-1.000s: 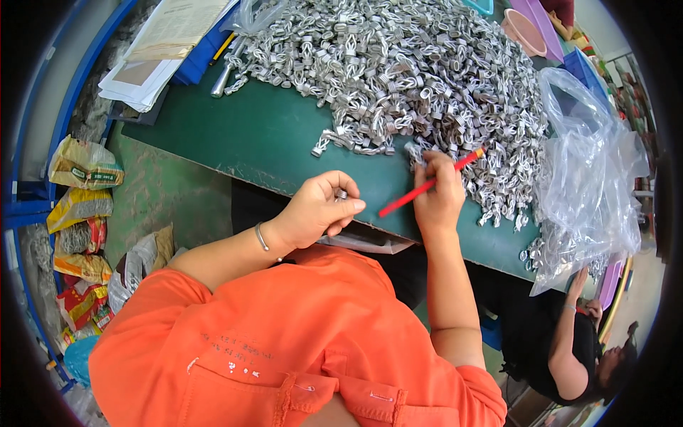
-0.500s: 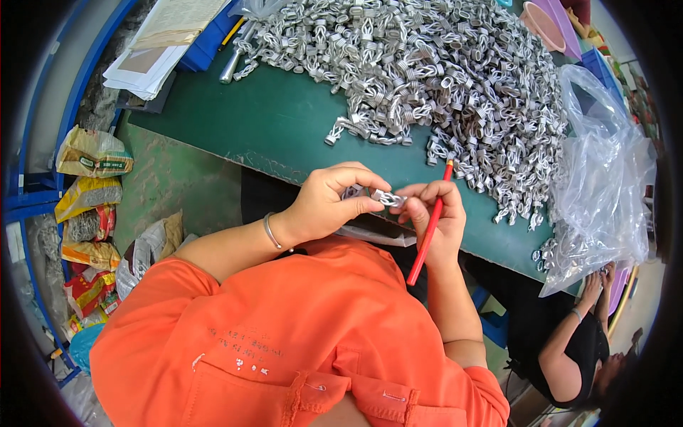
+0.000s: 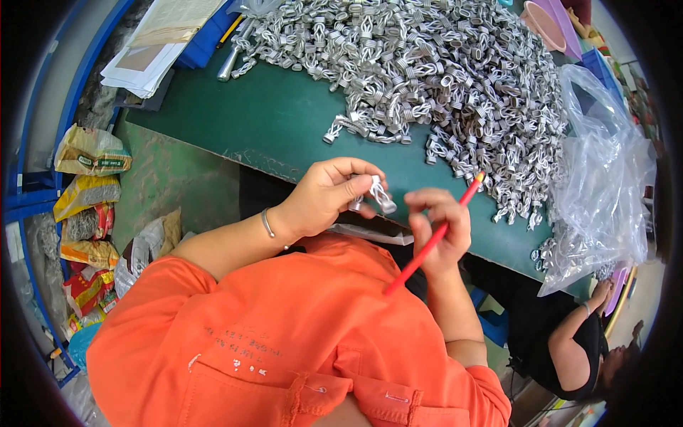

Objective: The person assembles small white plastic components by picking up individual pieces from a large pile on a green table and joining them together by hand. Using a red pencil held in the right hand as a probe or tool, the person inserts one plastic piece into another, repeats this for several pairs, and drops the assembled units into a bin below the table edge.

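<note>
The left hand [image 3: 324,199] pinches a small silver ribbed metal clip [image 3: 378,196] above the green bench [image 3: 284,121] edge, the right hand [image 3: 441,228] grips a red pencil [image 3: 430,242]; marking the clip appears next, needing a steady tip.

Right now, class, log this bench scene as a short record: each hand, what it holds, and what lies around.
left hand: pinches a small metal clip above the table edge
right hand: grips a red pencil, tip up
table: green mat, heaped with a pile of clips
bag: clear plastic, at the right end
papers: stacked at the far left corner
other person: seated at lower right
</note>
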Demonstrator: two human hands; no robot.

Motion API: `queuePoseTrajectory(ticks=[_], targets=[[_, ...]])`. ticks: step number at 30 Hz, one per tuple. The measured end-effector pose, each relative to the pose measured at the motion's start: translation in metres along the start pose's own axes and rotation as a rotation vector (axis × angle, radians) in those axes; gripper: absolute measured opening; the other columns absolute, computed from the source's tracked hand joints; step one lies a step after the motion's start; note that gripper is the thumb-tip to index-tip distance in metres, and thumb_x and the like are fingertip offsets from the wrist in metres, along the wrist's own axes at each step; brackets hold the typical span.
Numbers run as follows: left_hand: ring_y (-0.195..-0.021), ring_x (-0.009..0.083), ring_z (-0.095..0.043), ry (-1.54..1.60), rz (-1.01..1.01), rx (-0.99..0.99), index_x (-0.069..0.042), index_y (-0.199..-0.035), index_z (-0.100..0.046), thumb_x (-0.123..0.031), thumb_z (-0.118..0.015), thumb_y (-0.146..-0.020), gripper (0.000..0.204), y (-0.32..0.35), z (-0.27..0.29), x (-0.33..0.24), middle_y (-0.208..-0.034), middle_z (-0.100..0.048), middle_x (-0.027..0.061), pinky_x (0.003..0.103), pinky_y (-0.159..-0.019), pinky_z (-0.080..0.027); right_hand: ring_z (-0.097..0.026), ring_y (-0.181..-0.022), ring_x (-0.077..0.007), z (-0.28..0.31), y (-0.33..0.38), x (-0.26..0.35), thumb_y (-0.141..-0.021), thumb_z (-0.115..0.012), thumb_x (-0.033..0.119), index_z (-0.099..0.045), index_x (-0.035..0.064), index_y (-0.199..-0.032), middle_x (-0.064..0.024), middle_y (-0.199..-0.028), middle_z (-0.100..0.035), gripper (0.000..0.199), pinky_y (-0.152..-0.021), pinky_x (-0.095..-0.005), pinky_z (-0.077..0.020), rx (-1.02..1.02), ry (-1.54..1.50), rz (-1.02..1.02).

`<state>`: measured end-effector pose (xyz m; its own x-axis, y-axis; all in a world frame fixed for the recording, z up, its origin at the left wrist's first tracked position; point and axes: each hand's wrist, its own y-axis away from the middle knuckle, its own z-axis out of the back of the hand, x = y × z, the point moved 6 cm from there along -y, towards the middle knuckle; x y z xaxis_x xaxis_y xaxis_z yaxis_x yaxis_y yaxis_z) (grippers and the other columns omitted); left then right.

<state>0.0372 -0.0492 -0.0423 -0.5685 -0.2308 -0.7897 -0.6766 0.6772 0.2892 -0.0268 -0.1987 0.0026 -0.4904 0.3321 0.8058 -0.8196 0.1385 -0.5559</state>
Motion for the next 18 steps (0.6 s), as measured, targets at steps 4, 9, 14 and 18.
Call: queuePoseTrajectory(ticks=[4, 9, 14, 18], targets=[[-0.092, 0.0246, -0.063, 0.338, 0.076, -0.025, 0.000, -0.110, -0.051, -0.011, -0.047, -0.094, 0.020, -0.004, 0.008, 0.006, -0.096, -0.060, 0.0109, 0.033, -0.068, -0.058, -0.054, -0.073, -0.0321, 0.010, -0.019, -0.032, -0.068, -0.073, 0.002, -0.047, 0.0035, -0.080, -0.0127, -0.082, -0.058, 0.029, -0.066, -0.0387, -0.0431, -0.021, 0.721, 0.013], [-0.062, 0.0092, -0.051, 0.167, 0.048, -0.010, -0.003, -0.102, -0.053, -0.006, -0.056, -0.088, 0.015, -0.004, 0.018, 0.010, -0.076, -0.054, 0.0049, 0.021, -0.043, -0.040, -0.053, -0.063, -0.0294, 0.015, -0.018, -0.046, -0.074, -0.070, 0.003, -0.048, 0.0047, -0.082, -0.0090, -0.071, -0.057, 0.024, -0.055, -0.0375, -0.0434, 0.005, 0.879, -0.028], [-0.052, 0.0030, -0.043, -0.118, 0.038, -0.126, 0.000, -0.102, -0.056, -0.004, -0.061, -0.085, 0.018, 0.000, 0.010, 0.001, -0.072, -0.054, 0.0016, 0.017, -0.041, -0.032, -0.058, -0.063, -0.0120, 0.010, -0.003, -0.044, -0.085, -0.059, -0.002, -0.041, 0.0039, -0.082, -0.0103, -0.080, -0.061, 0.019, -0.054, -0.0214, -0.0467, -0.163, -0.218, -0.619], [-0.054, 0.0014, -0.044, -0.102, -0.023, -0.073, 0.002, -0.111, -0.055, -0.002, -0.063, -0.084, 0.028, -0.002, 0.002, -0.001, -0.080, -0.058, 0.0009, 0.016, -0.045, -0.035, -0.060, -0.064, -0.0125, -0.003, 0.009, -0.040, -0.085, -0.058, -0.002, -0.041, 0.0062, -0.084, -0.0124, -0.085, -0.062, 0.019, -0.051, -0.0195, -0.0455, -0.121, -0.557, -0.729]])
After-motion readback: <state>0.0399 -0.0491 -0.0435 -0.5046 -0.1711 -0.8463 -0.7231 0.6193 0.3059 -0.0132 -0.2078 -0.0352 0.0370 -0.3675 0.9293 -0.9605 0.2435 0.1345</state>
